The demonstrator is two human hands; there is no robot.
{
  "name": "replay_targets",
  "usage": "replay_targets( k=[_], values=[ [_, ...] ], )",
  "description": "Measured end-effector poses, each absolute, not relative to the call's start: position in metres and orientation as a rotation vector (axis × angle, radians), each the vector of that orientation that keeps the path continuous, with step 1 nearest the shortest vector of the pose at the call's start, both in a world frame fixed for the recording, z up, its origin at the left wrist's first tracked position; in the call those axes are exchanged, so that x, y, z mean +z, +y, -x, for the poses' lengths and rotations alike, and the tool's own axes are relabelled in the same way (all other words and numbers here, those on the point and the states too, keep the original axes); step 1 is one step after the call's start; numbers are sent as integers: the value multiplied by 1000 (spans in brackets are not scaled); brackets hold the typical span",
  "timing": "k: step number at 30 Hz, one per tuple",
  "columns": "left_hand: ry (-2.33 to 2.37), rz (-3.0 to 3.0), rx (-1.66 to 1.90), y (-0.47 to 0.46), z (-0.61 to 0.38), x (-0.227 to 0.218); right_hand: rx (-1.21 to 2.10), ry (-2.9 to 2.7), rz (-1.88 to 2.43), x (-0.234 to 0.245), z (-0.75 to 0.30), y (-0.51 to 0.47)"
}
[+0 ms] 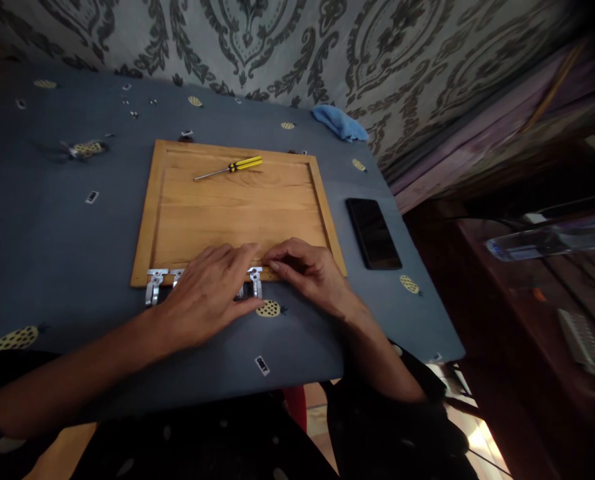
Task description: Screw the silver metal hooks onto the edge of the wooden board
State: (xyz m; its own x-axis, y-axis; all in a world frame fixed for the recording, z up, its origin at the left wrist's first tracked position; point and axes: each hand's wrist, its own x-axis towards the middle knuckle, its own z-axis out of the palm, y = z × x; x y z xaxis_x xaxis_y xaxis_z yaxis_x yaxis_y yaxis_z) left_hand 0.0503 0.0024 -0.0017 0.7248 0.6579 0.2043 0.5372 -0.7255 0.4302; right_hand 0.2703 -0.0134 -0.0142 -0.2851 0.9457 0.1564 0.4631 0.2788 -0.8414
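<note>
A wooden panel (242,207) with a raised frame lies flat on the table. Several metal hinges (256,283) sit in a row along its near edge, one of them a hinge (154,287) at the left corner. My left hand (207,290) rests across the middle of this row, fingers stretched out and thumb apart, covering some hinges. Just right of the rightmost hinge, my right hand (312,273) pinches thumb and fingertips together at the panel's edge; anything between them is too small to make out. A yellow and black screwdriver (244,164) lies on the panel's far part.
A black phone (374,233) lies right of the panel on the blue patterned tablecloth (77,267). A blue cloth (340,123) is at the far right corner, by the patterned wall. Several tiny metal pieces (134,115) lie at the back left. A cluttered shelf (527,293) stands at right.
</note>
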Motion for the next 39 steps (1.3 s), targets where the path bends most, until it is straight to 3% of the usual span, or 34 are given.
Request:
replay_targets(
  k=[22,39],
  values=[
    [946,-2439,403,0,-54,4,748,-2083,1189,-13,-267,10],
    [1029,-2383,329,0,-56,6,184,-2138,1321,-36,-271,165]
  ],
)
